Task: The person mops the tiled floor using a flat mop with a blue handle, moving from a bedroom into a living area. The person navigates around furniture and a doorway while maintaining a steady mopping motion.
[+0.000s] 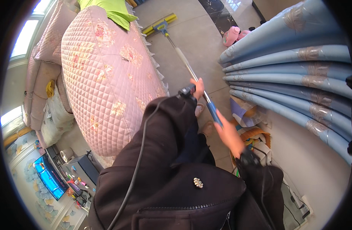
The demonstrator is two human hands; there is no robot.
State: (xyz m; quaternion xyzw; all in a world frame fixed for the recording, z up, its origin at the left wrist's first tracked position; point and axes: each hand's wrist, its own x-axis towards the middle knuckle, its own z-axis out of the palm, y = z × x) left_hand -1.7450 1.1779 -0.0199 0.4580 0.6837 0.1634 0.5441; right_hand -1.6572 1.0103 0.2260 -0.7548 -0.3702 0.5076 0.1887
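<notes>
A sponge-type floor mop [186, 62] slants across the floor, its metal pole running up towards me. The yellow-edged mop head [161, 26] rests on the grey floor tiles [190, 31], close beside the bed's ruffled edge. My left hand [198, 88] wraps the pole around its middle. Higher up the pole, my right hand [230, 135] grips near the blue handle sleeve [213, 111] and looks slightly blurred. The top end of the pole is hidden by that hand.
A bed with a pink quilted cover [107, 77] stands on the left. Blue curtains [288, 63] hang on the right, with pink bottles [232, 36] by their hem. Bags and an orange-rimmed basket [260, 135] sit near my right arm. My slippers [199, 109] are on the floor.
</notes>
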